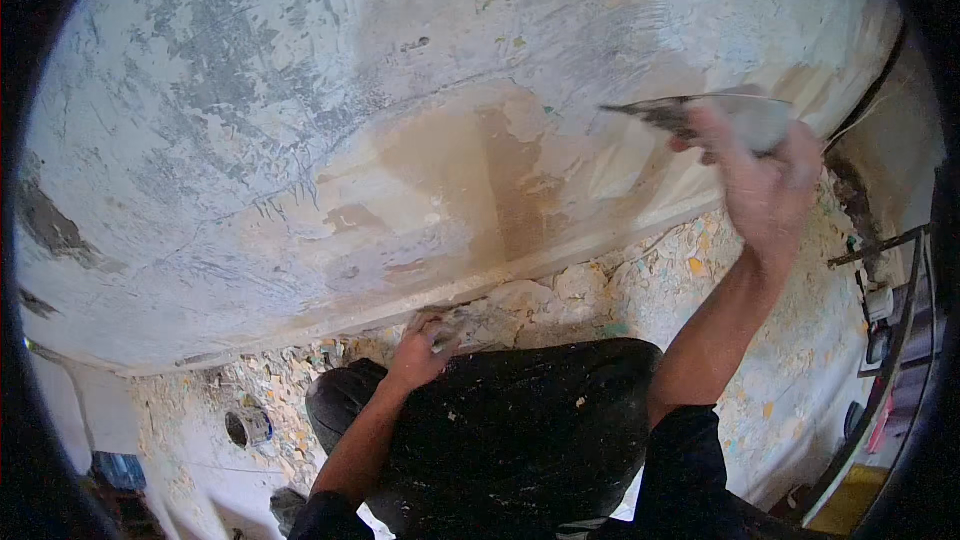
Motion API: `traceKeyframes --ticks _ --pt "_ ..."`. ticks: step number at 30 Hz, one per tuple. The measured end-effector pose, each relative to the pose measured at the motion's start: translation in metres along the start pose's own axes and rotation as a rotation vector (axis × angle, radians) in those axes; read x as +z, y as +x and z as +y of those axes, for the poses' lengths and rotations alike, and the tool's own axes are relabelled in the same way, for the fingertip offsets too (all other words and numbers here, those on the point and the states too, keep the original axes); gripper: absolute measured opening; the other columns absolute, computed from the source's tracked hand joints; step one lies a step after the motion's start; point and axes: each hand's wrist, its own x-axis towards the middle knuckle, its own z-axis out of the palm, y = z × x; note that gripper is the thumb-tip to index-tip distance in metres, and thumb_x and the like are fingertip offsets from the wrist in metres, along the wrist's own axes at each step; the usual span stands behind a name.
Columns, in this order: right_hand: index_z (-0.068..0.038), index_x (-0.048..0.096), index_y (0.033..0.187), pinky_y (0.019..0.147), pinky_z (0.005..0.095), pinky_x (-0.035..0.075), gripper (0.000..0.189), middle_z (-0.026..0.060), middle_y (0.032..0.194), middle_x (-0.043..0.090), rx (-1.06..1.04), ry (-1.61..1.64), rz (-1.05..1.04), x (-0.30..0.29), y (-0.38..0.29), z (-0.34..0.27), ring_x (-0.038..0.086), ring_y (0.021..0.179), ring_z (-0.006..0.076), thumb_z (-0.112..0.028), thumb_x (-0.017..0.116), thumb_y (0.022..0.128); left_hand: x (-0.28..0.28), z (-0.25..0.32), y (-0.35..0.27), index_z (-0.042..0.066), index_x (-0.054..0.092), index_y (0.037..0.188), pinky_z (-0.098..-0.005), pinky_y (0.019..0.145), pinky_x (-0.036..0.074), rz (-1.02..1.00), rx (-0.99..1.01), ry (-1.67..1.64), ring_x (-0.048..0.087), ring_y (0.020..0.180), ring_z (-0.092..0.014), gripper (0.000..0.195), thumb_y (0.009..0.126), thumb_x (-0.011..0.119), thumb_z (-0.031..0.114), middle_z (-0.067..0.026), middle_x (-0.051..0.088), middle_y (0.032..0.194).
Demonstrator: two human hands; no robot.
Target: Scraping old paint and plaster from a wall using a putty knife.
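Note:
A wall (465, 172) with patchy plaster, grey at upper left and damp-looking brown lower down, fills most of the view in front of me. My right hand (765, 172) is raised at the right, gripping a thin-bladed putty knife (739, 99) close to the wall; motion blurs both, and whether the blade touches cannot be told. Low by my knee, my left hand (427, 352) has its fingers partly curled near the foot of the wall. Something greyish shows by those fingers, too blurred to tell if it is held.
Flakes of old paint and plaster litter the floor (757, 405). An open-mouthed can (249, 426) lies on its side at lower left. A dark metal frame (900, 322) stands at the far right, and a cable (874, 94) runs along the wall's right edge.

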Motion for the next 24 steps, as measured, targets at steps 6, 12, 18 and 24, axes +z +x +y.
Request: traceKeyframes --ticks 6,12,18,24 --pt "-0.003 0.067 0.075 0.053 0.0235 0.044 0.015 0.0042 0.062 0.063 0.030 0.013 -0.128 0.016 0.005 0.013 0.057 0.055 0.0088 -0.017 0.067 0.075 -0.002 0.007 0.004 0.005 0.060 0.094 -0.0391 0.088 0.040 -0.059 -0.082 -0.001 0.049 0.103 -0.036 0.025 0.075 0.065 0.020 -0.0194 0.052 0.107" --pt "0.000 0.067 0.077 0.054 0.0238 0.044 0.019 0.0079 0.062 0.063 0.085 0.115 -0.127 0.018 0.000 0.030 0.057 0.055 0.0096 -0.018 0.066 0.077 0.005 0.002 0.005 0.004 0.060 0.092 -0.0392 0.086 0.041 -0.042 -0.069 0.027 0.050 0.101 -0.036 0.023 0.076 0.064 0.020 -0.0193 0.053 0.105" --pt "0.000 0.066 0.087 0.054 0.0239 0.045 0.021 0.0055 0.066 0.064 0.206 0.193 -0.292 0.029 -0.018 0.034 0.057 0.058 0.0081 -0.020 0.066 0.078 0.005 0.001 0.008 0.003 0.059 0.094 -0.0390 0.084 0.042 -0.026 0.011 -0.014 0.051 0.096 -0.036 0.023 0.076 0.064 0.018 -0.0177 0.054 0.100" --pt "0.003 0.052 0.109 0.061 0.0253 0.048 0.031 0.0096 0.093 0.060 0.632 0.782 0.110 0.096 -0.118 0.075 0.059 0.077 0.0152 -0.012 0.061 0.082 -0.019 0.043 0.023 0.004 0.054 0.113 -0.0301 0.086 0.040 -0.165 -0.219 -0.519 0.050 0.103 -0.015 0.029 0.088 0.052 0.019 -0.0080 0.057 0.110"
